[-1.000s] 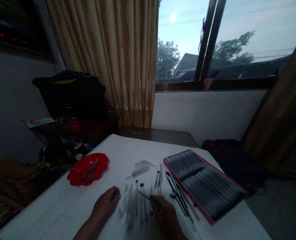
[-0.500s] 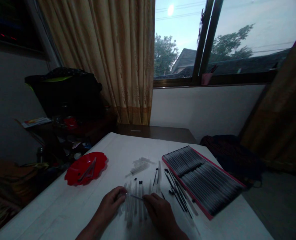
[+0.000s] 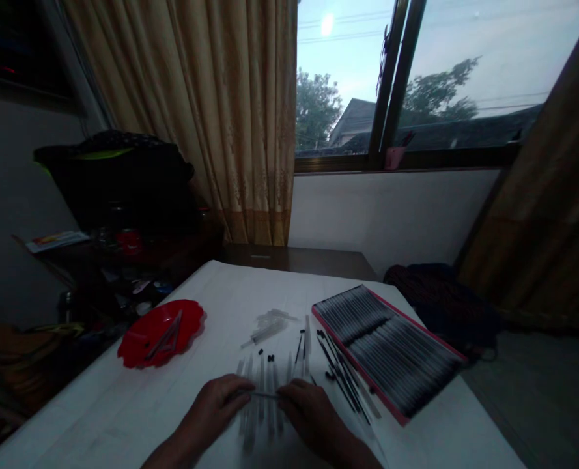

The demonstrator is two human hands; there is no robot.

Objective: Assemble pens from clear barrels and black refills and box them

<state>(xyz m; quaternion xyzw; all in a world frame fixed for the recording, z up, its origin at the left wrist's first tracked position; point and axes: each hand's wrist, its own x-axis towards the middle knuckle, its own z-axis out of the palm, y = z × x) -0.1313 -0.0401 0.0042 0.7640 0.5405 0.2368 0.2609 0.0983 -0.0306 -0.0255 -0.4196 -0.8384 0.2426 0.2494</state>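
Note:
A thin grey rod (image 3: 264,395) runs level between my two hands, its kind unclear. My left hand (image 3: 221,398) pinches one end and my right hand (image 3: 313,412) pinches the other. Under it, several clear tubes (image 3: 249,426) lie side by side on the white table. Small black caps (image 3: 270,358) sit just beyond them. Farther back is a loose pile of clear tubes (image 3: 272,324). To the right of my right hand lie several dark slim sticks (image 3: 344,378), next to a red-edged box (image 3: 396,355) packed with rows of dark-ended clear tubes.
A red scalloped dish (image 3: 135,339) with a few slim pieces stands at the left on the white tabletop (image 3: 240,283). Behind the table is a low brown cabinet (image 3: 313,259). A dark cluttered stand (image 3: 172,244) is at the left, and dark cloth (image 3: 436,303) at the right.
My hands have come slightly closer together around the rod, which now lies more level. The whole view has shifted a little.

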